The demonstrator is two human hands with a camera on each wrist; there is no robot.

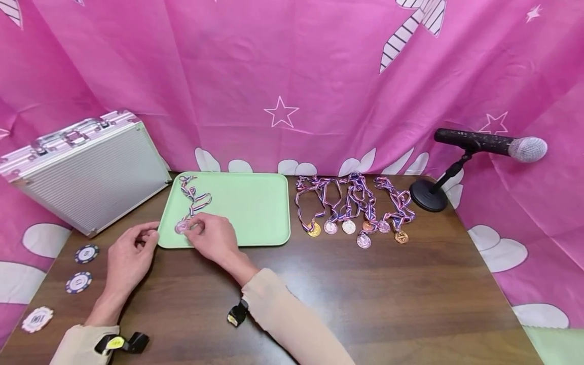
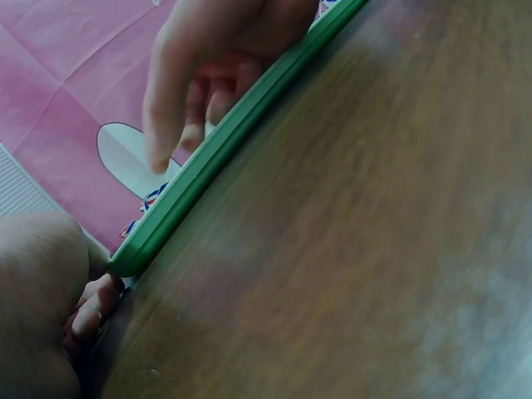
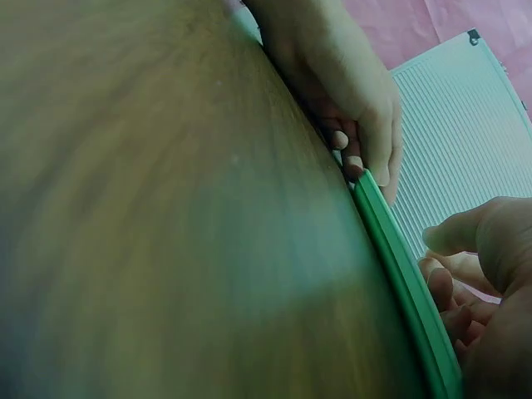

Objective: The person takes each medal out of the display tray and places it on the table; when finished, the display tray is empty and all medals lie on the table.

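Table-level wrist views: tray [image 2: 208, 162] rim, medal [image 1: 182, 226] hidden.

From my remote seat this looks like a staged recording set, not a lived-in room: a pink star-printed cloth [image 1: 292, 76] is draped as a backdrop around a dark wooden surface [image 1: 365, 294]. I see props laid out on it, namely a microphone on a stand [image 1: 483, 147], a metal case [image 1: 91, 172], medals [image 1: 356, 208], poker chips [image 1: 78, 282] and a green tray [image 1: 255, 203].
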